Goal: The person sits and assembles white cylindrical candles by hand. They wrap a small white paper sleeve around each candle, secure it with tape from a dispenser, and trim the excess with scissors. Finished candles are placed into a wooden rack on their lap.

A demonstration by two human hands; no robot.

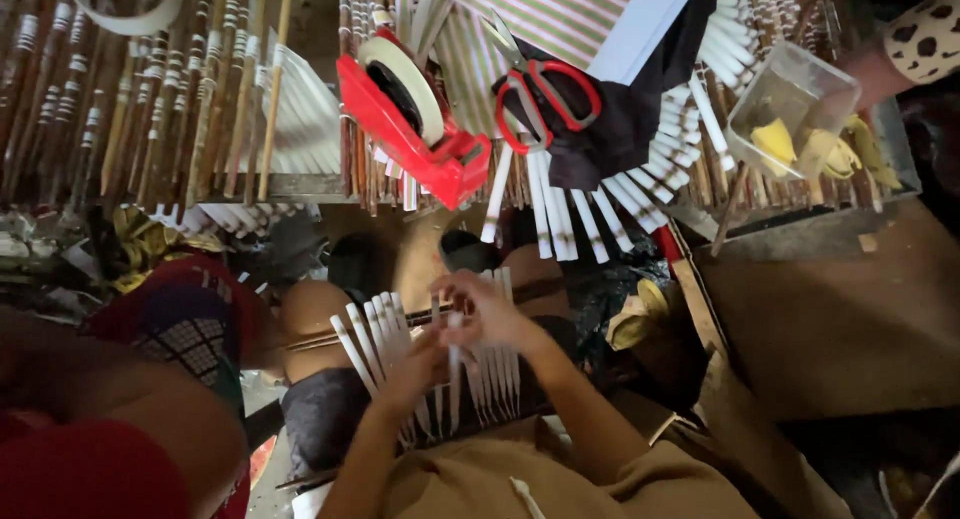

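Hands meet low in the view over a fan of white paper strips (385,331) fixed to thin brown sticks: the left hand (415,371) curls under the fan and its grip is hidden, while the right hand (490,314) closes its fingers around one strip (454,364), pinching it upright. Near the workbench (800,237) front edge sit a red tape dispenser (420,129) and red-handled scissors (545,97) on dark cloth, with a clear plastic tub (795,104) toward its right edge. Motion blur obscures the fingertips, and another person's patterned sleeve (930,39) is cut off at the top right corner.
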